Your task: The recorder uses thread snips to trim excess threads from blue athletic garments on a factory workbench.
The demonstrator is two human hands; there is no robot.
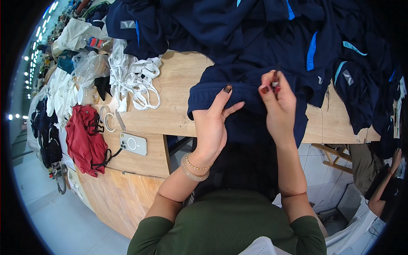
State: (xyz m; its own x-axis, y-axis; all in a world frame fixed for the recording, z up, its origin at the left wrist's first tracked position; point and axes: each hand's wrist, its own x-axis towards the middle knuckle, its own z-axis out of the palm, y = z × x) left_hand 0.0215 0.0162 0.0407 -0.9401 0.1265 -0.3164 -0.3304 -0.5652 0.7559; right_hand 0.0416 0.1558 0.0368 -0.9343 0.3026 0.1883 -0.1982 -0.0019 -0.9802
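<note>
Navy trousers or shorts (250, 111) hang over the table's front edge, their stitched waistband (207, 94) turned toward me. My left hand (214, 125) grips this waistband, thumb on top and most fingers tucked underneath, with one finger stretched along the cloth. My right hand (278, 102) is raised just above the garment's right side. Its fingers are curled together around something small and dark reddish, blurred and mostly covered by them. More navy garments (263, 38) with bright blue strips lie heaped beyond both hands.
Left on the wooden table (178, 119) are a phone (133, 143), tape rolls (109, 122), a red cloth bundle (86, 138), white straps (134, 83) and a plastic bag (90, 66). Another person's arm (382, 187) shows at the far right, near a wooden stool (335, 157).
</note>
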